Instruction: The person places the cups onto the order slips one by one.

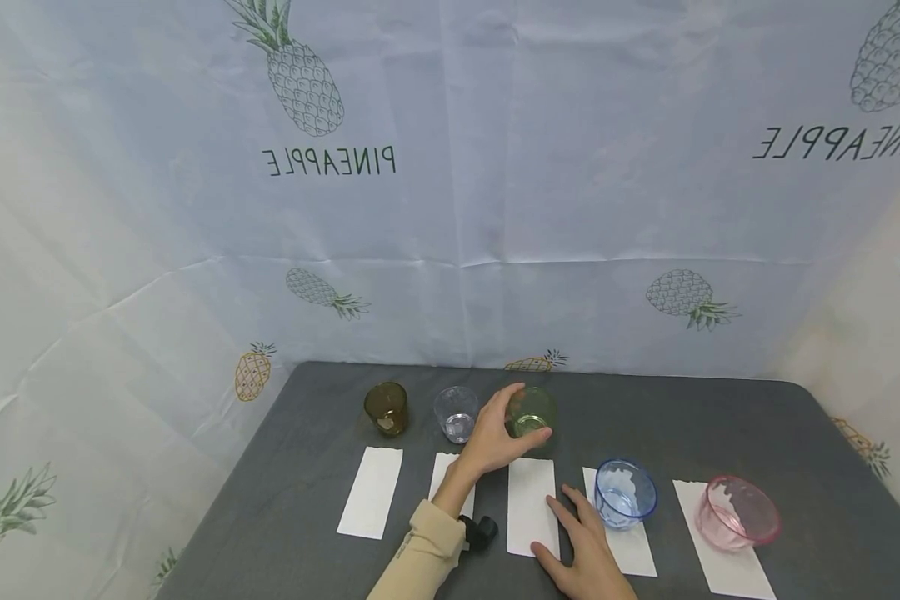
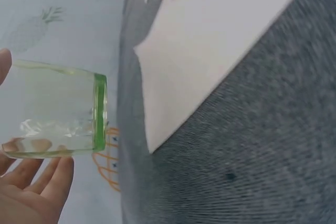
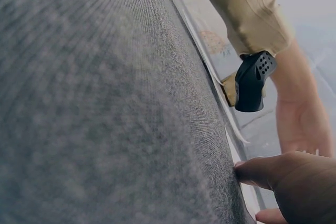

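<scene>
My left hand point(image 1: 492, 435) grips a green glass cup point(image 2: 58, 109) around its sides, thumb on one side and fingers on the other. The cup is upright, its base close over the dark table, just beyond the far end of the middle white paper strip point(image 1: 532, 510). My right hand point(image 1: 588, 554) has its fingers spread. Its thumb and fingertips rest at the right edge of that strip. Just right of this hand, a blue glass cup point(image 1: 626, 493) stands on another white strip point(image 1: 633, 560). A clear glass cup point(image 1: 456, 414) stands left of my left hand.
A brown glass cup point(image 1: 386, 408) stands at the back left, beyond a paper strip point(image 1: 371, 493). At the right, a pink glass cup point(image 1: 738, 514) stands on a strip point(image 1: 742, 575). Another strip point(image 1: 442, 468) lies partly under my left forearm. Behind the table point(image 1: 300, 467) hangs a pineapple-print cloth point(image 1: 555, 208).
</scene>
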A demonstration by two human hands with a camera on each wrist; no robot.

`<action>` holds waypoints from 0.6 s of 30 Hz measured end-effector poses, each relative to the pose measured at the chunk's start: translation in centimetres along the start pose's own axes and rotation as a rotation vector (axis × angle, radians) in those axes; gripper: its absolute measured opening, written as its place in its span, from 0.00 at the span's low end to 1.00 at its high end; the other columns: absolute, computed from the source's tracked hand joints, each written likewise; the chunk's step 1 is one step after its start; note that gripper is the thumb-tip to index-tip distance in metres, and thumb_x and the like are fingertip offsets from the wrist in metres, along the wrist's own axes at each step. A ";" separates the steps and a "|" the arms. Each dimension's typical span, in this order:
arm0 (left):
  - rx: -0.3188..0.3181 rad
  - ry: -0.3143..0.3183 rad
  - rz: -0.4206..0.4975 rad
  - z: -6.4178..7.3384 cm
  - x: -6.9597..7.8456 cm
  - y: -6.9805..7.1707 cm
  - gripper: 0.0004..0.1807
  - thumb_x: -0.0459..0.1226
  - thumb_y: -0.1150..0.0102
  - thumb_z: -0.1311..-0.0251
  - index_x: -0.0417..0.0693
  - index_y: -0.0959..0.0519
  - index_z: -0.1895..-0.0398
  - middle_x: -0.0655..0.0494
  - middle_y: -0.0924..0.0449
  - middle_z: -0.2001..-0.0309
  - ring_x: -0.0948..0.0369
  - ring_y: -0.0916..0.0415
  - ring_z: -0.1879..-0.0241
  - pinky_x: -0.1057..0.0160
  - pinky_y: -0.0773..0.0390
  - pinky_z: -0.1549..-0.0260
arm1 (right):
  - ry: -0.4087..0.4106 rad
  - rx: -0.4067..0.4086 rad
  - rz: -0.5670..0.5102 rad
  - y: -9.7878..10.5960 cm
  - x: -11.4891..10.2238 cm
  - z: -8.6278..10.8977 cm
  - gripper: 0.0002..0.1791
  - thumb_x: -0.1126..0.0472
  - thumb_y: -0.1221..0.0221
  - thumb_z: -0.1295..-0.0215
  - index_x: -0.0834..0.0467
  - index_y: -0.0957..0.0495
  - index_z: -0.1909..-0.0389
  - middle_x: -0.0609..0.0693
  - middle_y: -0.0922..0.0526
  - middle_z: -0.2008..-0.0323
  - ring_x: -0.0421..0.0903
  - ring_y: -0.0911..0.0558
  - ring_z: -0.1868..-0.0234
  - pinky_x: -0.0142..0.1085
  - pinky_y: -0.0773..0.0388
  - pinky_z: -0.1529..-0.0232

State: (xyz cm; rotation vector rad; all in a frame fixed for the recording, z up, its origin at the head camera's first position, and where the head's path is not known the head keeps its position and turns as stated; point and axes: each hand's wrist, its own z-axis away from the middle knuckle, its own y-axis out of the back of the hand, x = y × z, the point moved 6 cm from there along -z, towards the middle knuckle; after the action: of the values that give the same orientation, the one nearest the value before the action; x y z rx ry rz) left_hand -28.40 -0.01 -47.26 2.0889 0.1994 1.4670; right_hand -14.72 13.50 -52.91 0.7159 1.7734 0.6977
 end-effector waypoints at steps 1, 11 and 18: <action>0.000 -0.001 0.002 0.0 0.1 0.1 0.44 0.52 0.31 0.40 0.50 0.37 0.23 0.50 0.26 0.32 0.52 0.26 0.34 0.54 0.22 0.38 | -0.003 -0.002 -0.001 0.0 0.0 0.0 0.36 0.49 0.24 0.49 0.65 0.20 0.42 0.69 0.27 0.36 0.72 0.28 0.36 0.69 0.25 0.43; -0.009 -0.029 0.029 0.5 2.0 0.8 0.43 0.52 0.29 0.42 0.55 0.35 0.24 0.54 0.25 0.32 0.55 0.26 0.35 0.57 0.21 0.39 | 0.028 0.027 0.003 0.1 -0.1 0.0 0.36 0.51 0.23 0.50 0.67 0.19 0.42 0.70 0.27 0.37 0.72 0.27 0.37 0.69 0.25 0.45; -0.023 -0.047 0.024 1.1 3.0 1.1 0.43 0.52 0.29 0.43 0.55 0.35 0.24 0.55 0.25 0.32 0.55 0.25 0.36 0.59 0.20 0.41 | 0.040 0.047 0.005 0.2 -0.2 0.0 0.36 0.51 0.23 0.51 0.67 0.19 0.43 0.70 0.26 0.37 0.72 0.27 0.37 0.69 0.24 0.46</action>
State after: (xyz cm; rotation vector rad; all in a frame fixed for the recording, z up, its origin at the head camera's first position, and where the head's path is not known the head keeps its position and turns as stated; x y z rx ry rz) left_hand -26.45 -0.09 -44.52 2.1121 0.1395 1.4256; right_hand -14.62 13.43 -52.66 0.7425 1.8308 0.6795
